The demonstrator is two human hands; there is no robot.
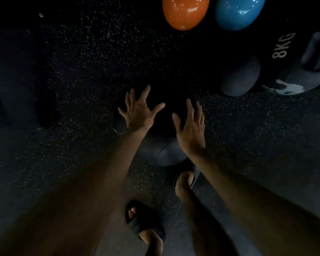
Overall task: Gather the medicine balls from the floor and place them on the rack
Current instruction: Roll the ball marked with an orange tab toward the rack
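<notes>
A dark rubber floor [81,61] flecked with pale specks fills the view under dim light. A darker, blocky shape [13,76], too dim to identify, stands on it. Just beyond that shape lies a small pale fleck [41,15]. On the near side of the shape the floor looks greyer.

Top edge crops the orange ball [186,13] and blue ball [238,14].

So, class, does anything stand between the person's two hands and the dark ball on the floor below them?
Nothing visible does. The left hand and right hand are spread open directly over the dark ball, one on each side. The orange ball, blue ball and 8KG ball lie farther off. The rack is out of view.
</notes>
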